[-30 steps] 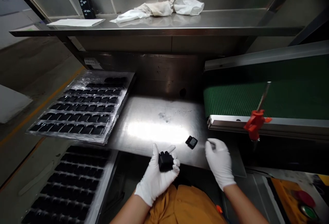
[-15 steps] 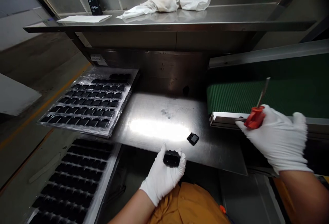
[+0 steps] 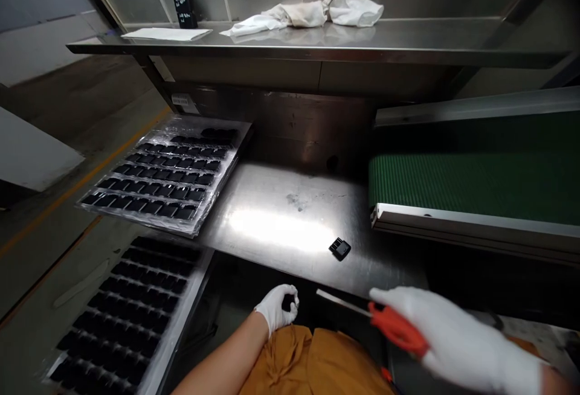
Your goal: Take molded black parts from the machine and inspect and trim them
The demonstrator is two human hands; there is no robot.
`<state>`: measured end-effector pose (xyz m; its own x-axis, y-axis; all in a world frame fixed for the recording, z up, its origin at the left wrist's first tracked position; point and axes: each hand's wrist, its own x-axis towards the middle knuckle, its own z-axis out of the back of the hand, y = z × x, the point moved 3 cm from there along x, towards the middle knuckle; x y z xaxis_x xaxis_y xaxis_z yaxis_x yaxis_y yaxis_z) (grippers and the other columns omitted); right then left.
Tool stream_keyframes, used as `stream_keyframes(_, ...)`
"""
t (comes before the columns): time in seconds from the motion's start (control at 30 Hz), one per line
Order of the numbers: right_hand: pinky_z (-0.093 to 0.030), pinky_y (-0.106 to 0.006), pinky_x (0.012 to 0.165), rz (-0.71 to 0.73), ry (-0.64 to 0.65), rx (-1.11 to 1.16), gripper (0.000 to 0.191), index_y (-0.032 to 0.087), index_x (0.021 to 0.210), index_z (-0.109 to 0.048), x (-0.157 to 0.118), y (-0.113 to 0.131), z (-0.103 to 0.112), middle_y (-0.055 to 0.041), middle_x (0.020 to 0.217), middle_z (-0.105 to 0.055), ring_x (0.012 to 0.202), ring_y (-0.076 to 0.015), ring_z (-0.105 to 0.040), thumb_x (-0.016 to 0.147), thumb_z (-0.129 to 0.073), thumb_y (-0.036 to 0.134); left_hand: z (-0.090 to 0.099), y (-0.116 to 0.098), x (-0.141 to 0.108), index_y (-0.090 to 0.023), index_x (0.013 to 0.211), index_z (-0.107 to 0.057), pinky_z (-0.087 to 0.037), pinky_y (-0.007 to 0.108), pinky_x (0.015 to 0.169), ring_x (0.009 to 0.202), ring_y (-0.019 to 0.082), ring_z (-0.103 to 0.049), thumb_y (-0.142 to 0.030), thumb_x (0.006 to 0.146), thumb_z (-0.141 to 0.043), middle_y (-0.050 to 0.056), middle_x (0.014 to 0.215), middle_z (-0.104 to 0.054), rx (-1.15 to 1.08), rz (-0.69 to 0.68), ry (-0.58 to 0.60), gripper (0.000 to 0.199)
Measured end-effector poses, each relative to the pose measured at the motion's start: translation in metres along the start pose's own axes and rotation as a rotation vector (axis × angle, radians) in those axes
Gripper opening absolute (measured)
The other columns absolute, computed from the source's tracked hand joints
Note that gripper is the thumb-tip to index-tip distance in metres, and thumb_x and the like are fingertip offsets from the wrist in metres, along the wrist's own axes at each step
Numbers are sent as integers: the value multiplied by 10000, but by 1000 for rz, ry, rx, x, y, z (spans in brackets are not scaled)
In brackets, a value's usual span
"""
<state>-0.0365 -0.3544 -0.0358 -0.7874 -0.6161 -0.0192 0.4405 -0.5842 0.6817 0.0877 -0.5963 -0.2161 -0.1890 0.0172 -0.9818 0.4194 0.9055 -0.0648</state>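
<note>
Orange-red plastic-handled screwdriver [image 3: 396, 330], steel shaft [image 3: 342, 302] pointing 9 o'clock, clenched in white-gloved right hand [image 3: 462, 337] at 4 o'clock; fingers wrapped round handle, palm-bedded for firm hold. White-gloved left hand [image 3: 276, 309] at 6 o'clock, fingertips pressed to thumb in ring, holding nothing visible. Small black rectangular part [image 3: 339, 249] lying flat on brushed-steel worktop [image 3: 290, 195], within reach of both hands.

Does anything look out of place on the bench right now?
Yes: a small black part lies loose on the steel table, apart from the rows in the plastic-wrapped tray, so it looks stray.
</note>
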Motion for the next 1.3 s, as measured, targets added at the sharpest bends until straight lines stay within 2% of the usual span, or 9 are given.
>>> stream_keyframes(0.1,-457,-379,649,-43,652,-255,194,235,853,-701,-5,-6,-43,-104,799,-740,756,-305,-697,745,-554,302,6,4,24,-146,837,-507,-474,171,480,551,66,-513,-81,821,-615,-31,717,-520,4,58,-95,127)
stream_keyframes(0.2,-399,-382,632,-105,799,-431,161,201,833,-659,-3,-15,-64,-134,825,-740,801,-373,-701,729,-536,205,9,9,37,-145,857,-512,-506,194,524,584,65,-512,-118,858,-613,-32,748,-525,22,85,-122,104)
stream_keyframes(0.33,-374,-378,617,-72,835,-492,187,193,841,-665,-2,-19,-80,-154,847,-742,817,-408,-704,705,-539,172,11,10,43,-139,863,-537,-463,173,495,592,65,-509,-192,888,-617,-32,745,-524,119,82,-110,100)
stream_keyframes(0.6,-394,-363,633,-134,806,-409,204,222,868,-672,5,-39,-73,-119,874,-751,838,-370,-709,722,-533,189,7,14,48,-140,957,-566,-376,161,451,554,53,-449,-260,921,-592,-35,762,-518,497,-56,-76,129)
stream_keyframes(0.73,-394,-357,633,-201,831,-413,216,236,864,-677,6,-47,-72,-97,893,-755,845,-357,-710,710,-535,183,7,14,49,-145,981,-569,-385,180,491,559,59,-446,-135,869,-627,-47,761,-524,696,-197,-11,127)
stream_keyframes(0.83,-389,-347,617,-218,870,-411,232,244,858,-679,7,-50,-71,-82,887,-757,840,-351,-711,674,-557,175,7,12,51,-143,919,-571,-359,198,534,561,65,-439,58,683,-685,-74,704,-523,803,-297,59,331)
stream_keyframes(0.97,-411,-343,640,-242,859,-396,255,248,875,-686,12,-51,-69,-69,890,-761,855,-336,-715,674,-554,161,4,11,51,-156,885,-561,-329,228,570,574,73,-463,197,443,-607,-78,685,-573,839,-349,160,568)
stream_keyframes(1.13,-434,-376,649,-266,874,-434,229,210,855,-702,15,-54,-71,-130,919,-761,874,-391,-713,670,-574,169,0,13,43,-155,893,-569,-398,246,629,621,85,-531,156,452,-537,-44,728,-620,781,-330,300,540)
stream_keyframes(1.3,-443,-378,643,-267,885,-444,231,205,865,-700,12,-47,-72,-135,906,-759,863,-393,-714,671,-581,171,7,9,45,-141,916,-596,-429,237,626,615,81,-513,62,572,-683,-36,746,-595,738,-336,246,409)
